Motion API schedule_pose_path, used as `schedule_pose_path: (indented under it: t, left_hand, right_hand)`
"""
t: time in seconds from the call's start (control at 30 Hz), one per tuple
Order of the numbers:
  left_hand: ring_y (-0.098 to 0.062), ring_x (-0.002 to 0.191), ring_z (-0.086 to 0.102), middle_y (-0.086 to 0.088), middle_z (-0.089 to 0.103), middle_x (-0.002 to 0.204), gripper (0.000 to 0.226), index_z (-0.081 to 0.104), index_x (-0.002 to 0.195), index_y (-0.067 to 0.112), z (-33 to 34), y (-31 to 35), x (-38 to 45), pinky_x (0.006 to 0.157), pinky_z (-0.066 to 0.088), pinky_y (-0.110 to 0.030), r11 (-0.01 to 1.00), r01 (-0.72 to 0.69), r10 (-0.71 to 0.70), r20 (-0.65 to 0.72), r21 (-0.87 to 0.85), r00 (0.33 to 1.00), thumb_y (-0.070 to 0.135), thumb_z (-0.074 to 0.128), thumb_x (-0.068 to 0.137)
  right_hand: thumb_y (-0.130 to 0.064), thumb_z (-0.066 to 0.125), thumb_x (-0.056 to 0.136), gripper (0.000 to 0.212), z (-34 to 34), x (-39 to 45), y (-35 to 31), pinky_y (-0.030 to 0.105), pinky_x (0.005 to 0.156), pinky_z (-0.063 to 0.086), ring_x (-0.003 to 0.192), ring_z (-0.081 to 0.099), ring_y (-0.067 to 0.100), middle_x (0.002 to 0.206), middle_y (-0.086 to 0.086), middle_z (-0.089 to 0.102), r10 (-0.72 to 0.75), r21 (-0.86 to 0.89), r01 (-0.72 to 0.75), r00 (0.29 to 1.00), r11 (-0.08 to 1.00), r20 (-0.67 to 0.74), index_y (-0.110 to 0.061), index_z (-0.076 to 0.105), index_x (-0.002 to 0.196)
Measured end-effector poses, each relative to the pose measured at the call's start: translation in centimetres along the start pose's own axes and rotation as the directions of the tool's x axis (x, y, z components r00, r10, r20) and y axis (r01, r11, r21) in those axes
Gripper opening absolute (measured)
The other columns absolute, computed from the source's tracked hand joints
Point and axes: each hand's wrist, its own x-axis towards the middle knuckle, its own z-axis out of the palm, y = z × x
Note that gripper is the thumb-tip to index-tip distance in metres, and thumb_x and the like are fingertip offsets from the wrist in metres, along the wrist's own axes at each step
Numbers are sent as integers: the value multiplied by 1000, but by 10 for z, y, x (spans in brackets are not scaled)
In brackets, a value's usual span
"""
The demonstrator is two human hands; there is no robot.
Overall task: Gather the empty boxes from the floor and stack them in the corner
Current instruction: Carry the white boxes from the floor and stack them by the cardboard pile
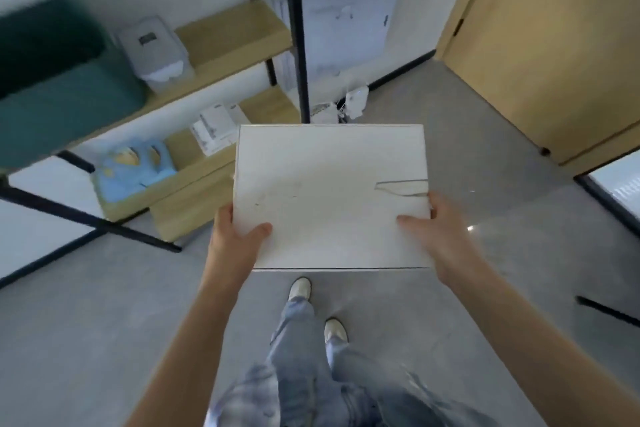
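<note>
Overhead, flat square white box (329, 191)

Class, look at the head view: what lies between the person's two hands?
The white box: the left hand grips its left edge, the right hand its right edge, seen in the head view.

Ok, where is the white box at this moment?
In the head view the white box is mid-frame, held off the floor between the left hand and right hand, in front of the wooden shelving.
</note>
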Motion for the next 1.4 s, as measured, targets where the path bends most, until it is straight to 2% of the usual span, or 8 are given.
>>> schedule_pose_path:
  t: [0.07, 0.27, 0.4, 0.53, 0.67, 0.77, 1.0, 1.4]
  left_hand:
    - [-22, 102, 60, 2, 60, 113, 41, 49, 117, 23, -24, -20, -18, 88, 50, -39, 996, 48, -55, -90, -77, 994, 13, 70, 84]
    - [-18, 93, 61, 4, 61, 103, 38, 50, 114, 23, -99, -81, -59, 68, 46, -28, 961, 123, -194, -286, -249, 938, 13, 71, 83]
    - [-19, 93, 63, 4, 64, 101, 38, 51, 113, 21, -161, -129, -89, 74, 49, -32, 919, 142, -299, -416, -368, 859, 12, 72, 82]
    - [-19, 102, 63, 2, 64, 111, 41, 51, 117, 25, -229, -184, -122, 88, 52, -40, 872, 164, -411, -507, -462, 757, 16, 72, 82]
    - [-20, 106, 62, 3, 63, 117, 44, 48, 115, 31, -308, -242, -153, 91, 51, -41, 831, 158, -497, -583, -533, 644, 20, 72, 81]
    - [-20, 108, 61, 2, 61, 120, 48, 48, 118, 31, -355, -272, -171, 93, 51, -42, 806, 158, -544, -606, -571, 581, 23, 73, 78]
    - [-16, 105, 63, 3, 61, 121, 45, 48, 118, 31, -449, -327, -185, 78, 48, -29, 738, 79, -625, -635, -671, 454, 15, 71, 82]
    - [-15, 103, 64, 4, 62, 120, 48, 50, 119, 31, -629, -396, -113, 90, 53, -38, 656, 17, -728, -627, -754, 277, 17, 71, 79]
  right_hand:
    - [-2, 68, 77, 29, 22, -9, -6, 39, 72, 56, 78, 68, 23, 93, 6, 72, -44, -71, 51, 994, 996, 100, -18, 65, 100]
    - [-1, 66, 78, 33, 106, -47, -23, 30, 69, 50, 72, 63, 13, 87, -4, 69, -94, -154, 151, 942, 977, 323, -23, 61, 103]
    - [-6, 66, 78, 22, 179, -86, -33, 30, 70, 51, 75, 65, 13, 83, -9, 68, -111, -235, 252, 867, 939, 486, -26, 60, 85]
    - [-2, 66, 79, 24, 267, -142, -39, 25, 64, 48, 71, 61, 8, 80, -12, 66, -135, -235, 361, 754, 902, 642, -24, 62, 88]
    - [-2, 67, 74, 24, 363, -212, -29, 37, 76, 54, 79, 66, 20, 83, -7, 70, -89, -258, 420, 648, 870, 756, -24, 63, 84]
    - [-2, 69, 73, 26, 421, -256, -25, 45, 82, 56, 84, 69, 24, 85, -4, 72, -70, -265, 458, 593, 849, 802, -25, 64, 84]
    - [-1, 68, 77, 27, 539, -337, -33, 44, 82, 57, 86, 69, 23, 87, -4, 71, -13, -268, 528, 468, 806, 884, -26, 62, 86]
    - [-4, 69, 78, 31, 793, -425, -81, 48, 85, 56, 89, 68, 23, 94, -2, 71, 59, -249, 664, 295, 705, 954, -25, 63, 99]
